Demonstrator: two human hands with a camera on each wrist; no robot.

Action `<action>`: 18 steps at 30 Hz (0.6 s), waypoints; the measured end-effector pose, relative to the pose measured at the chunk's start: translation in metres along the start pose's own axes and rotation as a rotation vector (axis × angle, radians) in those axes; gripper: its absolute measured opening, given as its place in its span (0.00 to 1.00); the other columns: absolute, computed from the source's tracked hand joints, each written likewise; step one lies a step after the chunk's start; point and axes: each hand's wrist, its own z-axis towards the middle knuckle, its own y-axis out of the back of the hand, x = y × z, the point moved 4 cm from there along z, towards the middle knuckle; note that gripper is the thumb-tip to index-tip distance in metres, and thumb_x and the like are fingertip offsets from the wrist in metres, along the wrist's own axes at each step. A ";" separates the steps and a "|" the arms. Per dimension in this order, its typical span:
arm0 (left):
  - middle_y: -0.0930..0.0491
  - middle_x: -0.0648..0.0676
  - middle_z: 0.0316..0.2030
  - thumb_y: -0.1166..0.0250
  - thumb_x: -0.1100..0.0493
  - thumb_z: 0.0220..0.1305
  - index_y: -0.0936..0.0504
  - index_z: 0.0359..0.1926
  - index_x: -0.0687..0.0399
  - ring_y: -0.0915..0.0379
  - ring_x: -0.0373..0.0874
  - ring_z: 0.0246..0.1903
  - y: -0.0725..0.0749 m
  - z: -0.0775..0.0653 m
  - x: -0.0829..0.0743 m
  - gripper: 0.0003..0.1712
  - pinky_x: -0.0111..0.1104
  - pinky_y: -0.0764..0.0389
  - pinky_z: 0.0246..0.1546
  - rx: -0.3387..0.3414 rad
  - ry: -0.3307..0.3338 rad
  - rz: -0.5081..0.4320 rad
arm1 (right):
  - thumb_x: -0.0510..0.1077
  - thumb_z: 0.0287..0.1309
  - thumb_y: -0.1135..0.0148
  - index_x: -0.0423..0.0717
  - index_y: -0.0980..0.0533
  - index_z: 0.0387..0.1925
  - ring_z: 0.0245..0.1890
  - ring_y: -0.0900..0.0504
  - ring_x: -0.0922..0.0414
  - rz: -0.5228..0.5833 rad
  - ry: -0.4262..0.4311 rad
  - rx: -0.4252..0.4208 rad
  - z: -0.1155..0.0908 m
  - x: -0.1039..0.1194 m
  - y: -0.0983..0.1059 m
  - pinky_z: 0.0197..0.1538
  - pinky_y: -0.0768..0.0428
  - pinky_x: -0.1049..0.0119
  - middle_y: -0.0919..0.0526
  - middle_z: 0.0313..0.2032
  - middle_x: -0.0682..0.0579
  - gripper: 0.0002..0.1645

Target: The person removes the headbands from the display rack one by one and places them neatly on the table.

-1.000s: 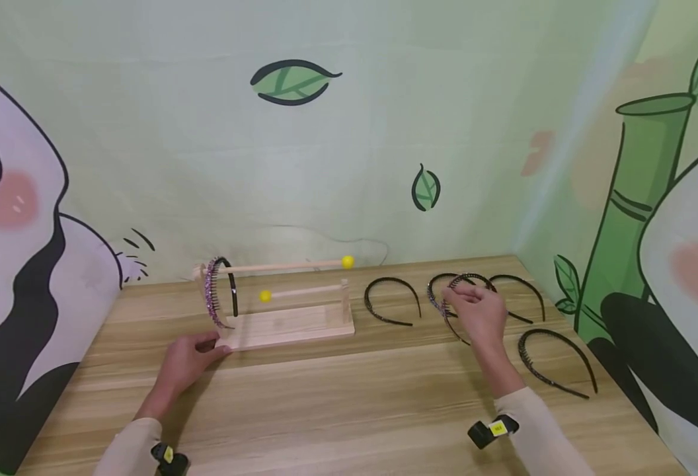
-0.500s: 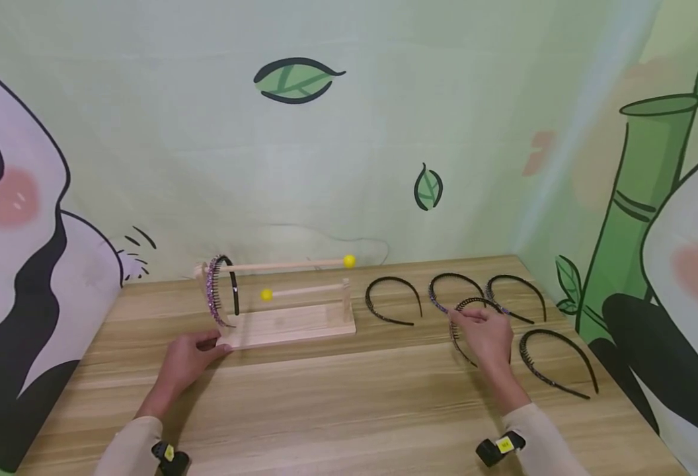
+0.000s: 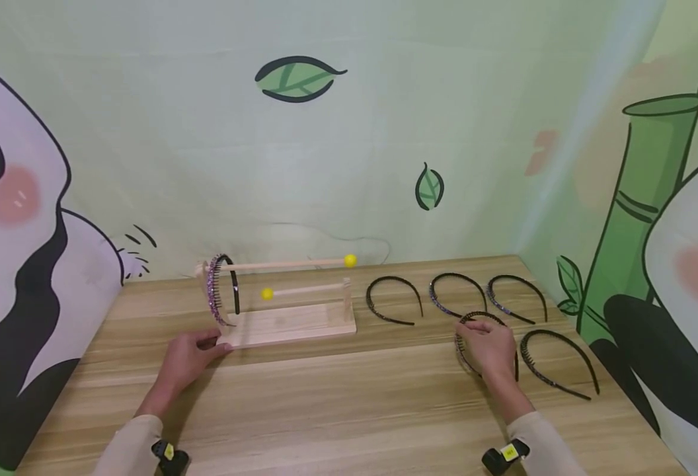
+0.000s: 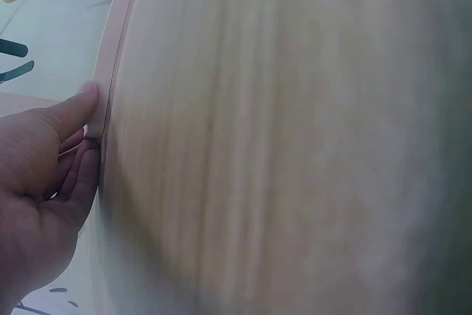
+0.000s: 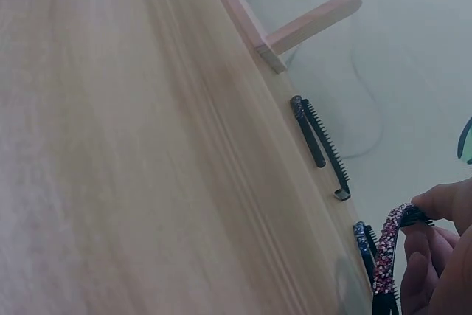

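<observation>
My left hand (image 3: 188,360) pinches the near left corner of a pale wooden stand (image 3: 289,324), thumb on its front edge in the left wrist view. The stand has two rods with yellow ball ends (image 3: 350,260). A purple glittery toothed headband (image 3: 213,291) hangs on the upper rod at its left end. On the right, my right hand (image 3: 490,347) holds a black toothed headband (image 5: 385,263) between thumb and fingers, and pinkish stones show along it in the right wrist view. Part of this headband is hidden behind the hand.
Around the right hand several dark headbands lie on the wooden table (image 3: 337,410): one headband (image 3: 370,303) beside the stand, two behind the hand, and another headband (image 3: 530,362) to its right. A printed cloth (image 3: 349,145) hangs behind the table.
My right hand has moved toward me and slightly right, bringing the headband it holds away from the ones behind. The left hand stays at the stand's corner.
</observation>
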 end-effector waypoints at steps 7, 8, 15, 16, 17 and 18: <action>0.16 0.67 0.54 0.28 0.50 0.66 0.19 0.58 0.69 0.19 0.60 0.54 0.000 0.001 0.001 0.30 0.53 0.19 0.54 -0.004 -0.015 0.012 | 0.62 0.57 0.28 0.47 0.13 0.45 0.54 0.19 0.45 -0.050 -0.014 0.000 0.001 -0.009 -0.003 0.58 0.24 0.47 0.13 0.53 0.44 0.25; 0.17 0.67 0.54 0.28 0.50 0.66 0.19 0.58 0.69 0.19 0.60 0.54 0.000 0.001 0.001 0.30 0.53 0.19 0.54 -0.002 -0.014 0.010 | 0.62 0.57 0.28 0.48 0.13 0.44 0.54 0.19 0.46 -0.053 -0.013 -0.005 0.001 -0.010 -0.003 0.58 0.24 0.47 0.13 0.52 0.44 0.25; 0.17 0.67 0.54 0.28 0.50 0.66 0.19 0.59 0.70 0.19 0.60 0.55 0.000 0.001 0.002 0.31 0.53 0.20 0.55 0.002 -0.007 -0.002 | 0.57 0.57 0.26 0.46 0.12 0.42 0.55 0.19 0.45 -0.026 0.005 -0.024 0.003 -0.013 -0.005 0.59 0.24 0.49 0.12 0.50 0.43 0.21; 0.17 0.67 0.54 0.28 0.49 0.66 0.19 0.59 0.70 0.19 0.60 0.55 0.000 0.001 0.002 0.31 0.53 0.20 0.55 0.001 -0.009 -0.002 | 0.57 0.57 0.26 0.45 0.12 0.42 0.55 0.19 0.45 -0.023 0.007 -0.022 0.003 -0.013 -0.006 0.60 0.24 0.49 0.12 0.49 0.43 0.20; 0.17 0.67 0.54 0.28 0.49 0.66 0.19 0.59 0.70 0.19 0.60 0.55 0.000 0.001 0.002 0.31 0.53 0.19 0.55 -0.001 -0.010 -0.002 | 0.56 0.58 0.26 0.44 0.12 0.42 0.55 0.19 0.45 -0.020 0.007 -0.016 0.003 -0.013 -0.006 0.61 0.25 0.48 0.12 0.49 0.43 0.20; 0.17 0.67 0.54 0.28 0.49 0.66 0.19 0.59 0.70 0.19 0.60 0.55 0.000 0.001 0.002 0.30 0.53 0.19 0.55 -0.003 -0.011 0.000 | 0.56 0.58 0.27 0.44 0.12 0.42 0.55 0.19 0.44 -0.018 0.008 -0.010 0.003 -0.014 -0.007 0.62 0.25 0.48 0.12 0.49 0.43 0.20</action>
